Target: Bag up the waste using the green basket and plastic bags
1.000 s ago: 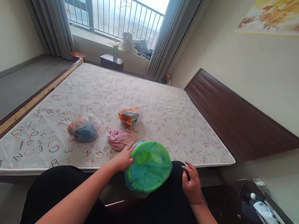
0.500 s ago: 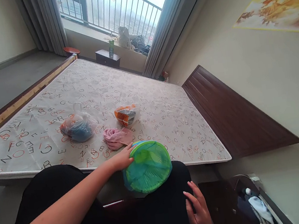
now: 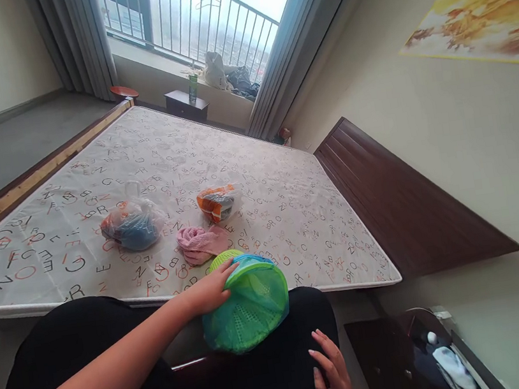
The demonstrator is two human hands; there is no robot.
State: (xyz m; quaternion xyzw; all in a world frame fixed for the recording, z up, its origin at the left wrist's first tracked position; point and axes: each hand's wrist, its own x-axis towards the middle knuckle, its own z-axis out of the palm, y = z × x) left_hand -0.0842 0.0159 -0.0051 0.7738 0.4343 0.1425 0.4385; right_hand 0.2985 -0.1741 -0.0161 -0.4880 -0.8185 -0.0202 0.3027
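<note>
A green and blue mesh basket (image 3: 250, 305) with perforated green parts rests tilted between my knees, its wide round end facing me. My left hand (image 3: 212, 286) is closed on its upper left side; the fingertips lie partly over the far side. Just beyond the basket, a crumpled pink towel-like cloth (image 3: 199, 244) lies on the mattress (image 3: 277, 185). My right hand (image 3: 331, 371) hovers by my right thigh with its fingers apart, holding nothing.
On the mattress are a clear plastic bag (image 3: 133, 225) with blue and orange contents and an orange and grey packet (image 3: 217, 203). A dark wooden headboard (image 3: 400, 200) stands to the right. A dark nightstand (image 3: 383, 357) with small items is at lower right.
The basket has shifted left and slightly toward me in my left hand, turning so a green perforated part shows behind it. My right hand has moved a little left and down.
</note>
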